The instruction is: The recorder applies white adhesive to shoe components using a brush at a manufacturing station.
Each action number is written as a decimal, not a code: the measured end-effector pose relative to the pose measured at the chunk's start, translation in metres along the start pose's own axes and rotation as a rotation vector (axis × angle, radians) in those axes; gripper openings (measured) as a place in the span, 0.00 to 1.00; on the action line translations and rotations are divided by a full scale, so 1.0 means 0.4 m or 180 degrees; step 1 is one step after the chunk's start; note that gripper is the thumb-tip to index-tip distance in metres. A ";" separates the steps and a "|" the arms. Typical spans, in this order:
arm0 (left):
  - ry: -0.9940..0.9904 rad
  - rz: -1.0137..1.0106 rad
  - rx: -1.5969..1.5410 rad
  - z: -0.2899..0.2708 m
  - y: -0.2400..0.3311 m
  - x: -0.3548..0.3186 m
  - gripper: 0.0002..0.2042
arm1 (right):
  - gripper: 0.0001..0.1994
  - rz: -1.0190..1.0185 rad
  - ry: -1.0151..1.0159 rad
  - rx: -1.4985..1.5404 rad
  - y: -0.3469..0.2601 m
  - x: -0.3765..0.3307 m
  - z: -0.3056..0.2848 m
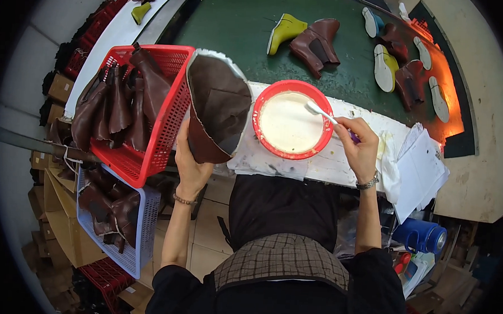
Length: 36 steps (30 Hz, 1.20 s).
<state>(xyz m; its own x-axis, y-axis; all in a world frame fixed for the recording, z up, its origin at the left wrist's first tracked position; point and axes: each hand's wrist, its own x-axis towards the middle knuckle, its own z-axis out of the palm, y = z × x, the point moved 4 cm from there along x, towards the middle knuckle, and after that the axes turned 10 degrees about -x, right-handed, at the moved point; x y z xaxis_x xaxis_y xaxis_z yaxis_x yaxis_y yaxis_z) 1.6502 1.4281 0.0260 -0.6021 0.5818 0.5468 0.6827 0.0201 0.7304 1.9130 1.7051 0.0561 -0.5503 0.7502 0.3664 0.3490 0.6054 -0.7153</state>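
Observation:
My left hand (190, 168) grips a dark brown leather boot upper (217, 102) by its lower side. The upper's wide opening, edged in pale grey, faces up toward me. Between the fingers of my right hand (357, 153) is a toothbrush (323, 113), white at the head and purple at the far end of its handle. Its bristles hang over the red plastic bowl (257, 119), at the right part of the creamy white liquid (289, 125) inside. I cannot tell whether the bristles touch the liquid.
On the left, a red basket (172, 111) and a lower lilac basket (147, 225) hold more uppers. Boots (318, 43) and white soles (439, 99) lie on the green conveyor belt (229, 30), by an orange glow. Papers (416, 170) and a blue flask (422, 234) are at right.

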 end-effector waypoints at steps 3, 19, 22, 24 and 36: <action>-0.0203 0.0352 -0.0069 0.019 0.071 0.012 0.43 | 0.07 -0.0177 -0.0121 0.0373 -0.057 0.013 0.020; 0.0307 0.1098 -0.0639 0.079 0.154 0.054 0.51 | 0.12 -0.1082 0.0387 0.0505 -0.124 0.003 0.007; 0.0376 0.1295 -0.0225 0.085 0.175 0.096 0.40 | 0.12 -0.1175 0.0227 0.0432 -0.143 -0.012 -0.002; 0.0652 0.1570 -0.0296 0.098 0.170 0.117 0.34 | 0.12 -0.1239 0.0061 0.0347 -0.152 -0.020 -0.008; 0.0198 0.1227 -0.0891 0.064 0.125 0.145 0.38 | 0.07 -0.0467 -0.0356 0.0105 -0.083 0.014 -0.008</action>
<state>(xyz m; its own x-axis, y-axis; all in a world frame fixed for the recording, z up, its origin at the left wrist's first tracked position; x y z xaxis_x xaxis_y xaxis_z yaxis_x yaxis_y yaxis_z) 1.6600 1.4836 0.0836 -0.3564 0.4539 0.8166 0.7285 -0.4123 0.5471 1.9011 1.6901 0.0838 -0.6750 0.6192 0.4012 0.2347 0.6958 -0.6788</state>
